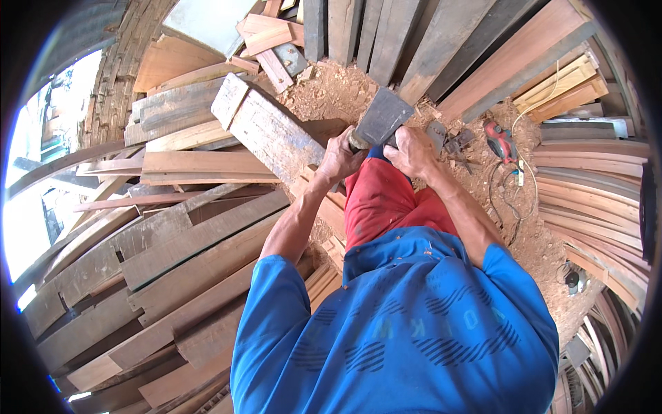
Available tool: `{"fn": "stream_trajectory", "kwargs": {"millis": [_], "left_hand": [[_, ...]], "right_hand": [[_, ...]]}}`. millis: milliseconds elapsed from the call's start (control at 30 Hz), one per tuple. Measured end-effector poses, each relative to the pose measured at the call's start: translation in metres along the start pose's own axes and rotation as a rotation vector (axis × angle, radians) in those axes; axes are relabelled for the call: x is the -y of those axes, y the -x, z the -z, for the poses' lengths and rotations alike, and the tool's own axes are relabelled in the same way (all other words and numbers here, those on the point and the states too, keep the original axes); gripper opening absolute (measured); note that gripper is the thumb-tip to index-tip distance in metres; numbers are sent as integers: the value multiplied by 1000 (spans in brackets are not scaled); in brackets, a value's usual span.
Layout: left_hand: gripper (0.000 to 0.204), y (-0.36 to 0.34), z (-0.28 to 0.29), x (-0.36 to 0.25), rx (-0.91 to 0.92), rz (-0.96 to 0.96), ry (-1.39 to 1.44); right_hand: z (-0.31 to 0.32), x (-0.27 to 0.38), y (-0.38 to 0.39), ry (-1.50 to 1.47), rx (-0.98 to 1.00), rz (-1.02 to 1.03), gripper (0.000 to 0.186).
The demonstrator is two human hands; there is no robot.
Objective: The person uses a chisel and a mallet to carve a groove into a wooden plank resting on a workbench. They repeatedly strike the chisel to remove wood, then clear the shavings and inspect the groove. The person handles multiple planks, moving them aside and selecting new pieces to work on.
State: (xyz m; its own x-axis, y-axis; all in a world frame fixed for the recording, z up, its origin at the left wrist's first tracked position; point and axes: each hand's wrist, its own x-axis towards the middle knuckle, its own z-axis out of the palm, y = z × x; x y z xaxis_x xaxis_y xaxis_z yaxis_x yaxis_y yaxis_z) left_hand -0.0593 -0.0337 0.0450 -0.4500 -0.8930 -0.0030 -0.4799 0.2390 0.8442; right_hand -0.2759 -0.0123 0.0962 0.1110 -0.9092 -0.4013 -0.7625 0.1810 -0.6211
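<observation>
My left hand (343, 155) is closed round a short handle at the lower left end of a dark grey, flat, broad-bladed tool (384, 114), held over my red-clad legs. My right hand (407, 152) grips the tool's lower right edge; some fingertips are hidden behind it. A thick, pale, weathered plank (262, 124) lies diagonally just left of my hands on the shavings. Right of my hands, a small grey metal piece (435, 135) and other dark bits I cannot make out rest among the wood chips.
A red and black power tool (500, 146) with cords lies on the shavings-covered floor (321, 90) to the right. Stacked boards (193, 262) crowd the left, more (586, 193) line the right, and long beams (448, 48) stand ahead. A bright opening (34, 152) is at far left.
</observation>
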Motion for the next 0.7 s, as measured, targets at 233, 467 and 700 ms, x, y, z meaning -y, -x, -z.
{"fn": "stream_trajectory", "kwargs": {"millis": [233, 467, 700], "left_hand": [[21, 1, 6, 3, 31, 180, 61], [23, 3, 2, 2, 73, 107, 67], [25, 1, -1, -2, 82, 106, 72]], "right_hand": [[19, 0, 3, -243, -214, 96, 40], [26, 12, 5, -294, -124, 8, 39], [0, -13, -4, -40, -42, -7, 40]]}}
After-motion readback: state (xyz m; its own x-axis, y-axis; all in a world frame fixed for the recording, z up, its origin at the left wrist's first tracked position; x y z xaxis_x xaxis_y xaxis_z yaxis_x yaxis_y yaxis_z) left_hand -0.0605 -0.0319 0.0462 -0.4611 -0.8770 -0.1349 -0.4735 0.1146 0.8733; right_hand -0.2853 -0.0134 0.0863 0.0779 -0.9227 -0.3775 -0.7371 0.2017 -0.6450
